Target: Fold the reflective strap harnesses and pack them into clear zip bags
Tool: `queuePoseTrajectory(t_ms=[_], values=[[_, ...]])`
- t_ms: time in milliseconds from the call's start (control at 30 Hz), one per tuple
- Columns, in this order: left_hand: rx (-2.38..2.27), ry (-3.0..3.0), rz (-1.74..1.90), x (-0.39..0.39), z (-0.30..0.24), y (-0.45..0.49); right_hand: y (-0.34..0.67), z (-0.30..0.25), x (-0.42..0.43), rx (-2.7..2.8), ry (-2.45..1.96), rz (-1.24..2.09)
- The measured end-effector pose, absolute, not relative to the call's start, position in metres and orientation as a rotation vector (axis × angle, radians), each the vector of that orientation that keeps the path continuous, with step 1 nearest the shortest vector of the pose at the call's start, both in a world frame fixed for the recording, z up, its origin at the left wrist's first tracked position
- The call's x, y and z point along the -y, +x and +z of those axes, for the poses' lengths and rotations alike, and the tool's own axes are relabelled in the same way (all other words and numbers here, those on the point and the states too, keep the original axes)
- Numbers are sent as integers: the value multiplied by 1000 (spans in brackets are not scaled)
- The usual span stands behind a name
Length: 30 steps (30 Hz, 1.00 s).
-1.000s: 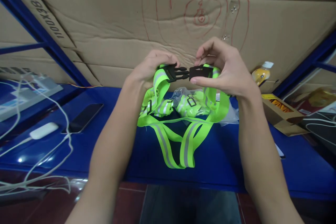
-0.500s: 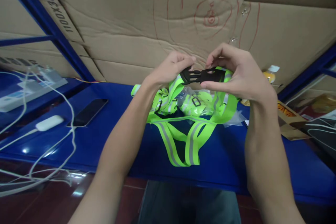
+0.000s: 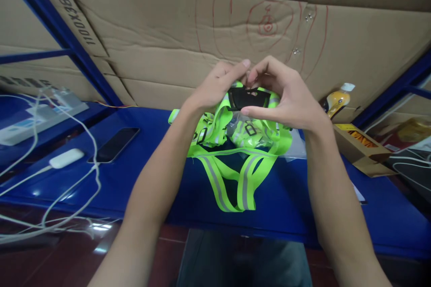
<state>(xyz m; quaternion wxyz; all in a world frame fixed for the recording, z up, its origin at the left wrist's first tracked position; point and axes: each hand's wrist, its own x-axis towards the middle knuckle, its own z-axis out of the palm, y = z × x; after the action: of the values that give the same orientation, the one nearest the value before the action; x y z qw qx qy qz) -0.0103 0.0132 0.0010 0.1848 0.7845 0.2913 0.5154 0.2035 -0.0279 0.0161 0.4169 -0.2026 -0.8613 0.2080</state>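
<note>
The left hand (image 3: 215, 89) and right hand (image 3: 286, 94) pinch the buckle (image 3: 240, 100), its 2 halves apparently joined (latching unconfirmed), the straps (image 3: 247, 188) lying loose on the desk (image 3: 286, 206).

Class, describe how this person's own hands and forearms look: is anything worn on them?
Both the left hand and the right hand are ungloved. No ring shows on the fingers in view. The left forearm and right forearm are bare to the picture's edge: no sleeve, watch or bracelet shows.
</note>
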Motion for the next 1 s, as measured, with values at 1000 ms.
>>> queuePoseTrajectory(t_ms=[1000], values=[[-863, 2377, 777, 33, -69, -25, 255, -116, 54, 2314, -543, -141]])
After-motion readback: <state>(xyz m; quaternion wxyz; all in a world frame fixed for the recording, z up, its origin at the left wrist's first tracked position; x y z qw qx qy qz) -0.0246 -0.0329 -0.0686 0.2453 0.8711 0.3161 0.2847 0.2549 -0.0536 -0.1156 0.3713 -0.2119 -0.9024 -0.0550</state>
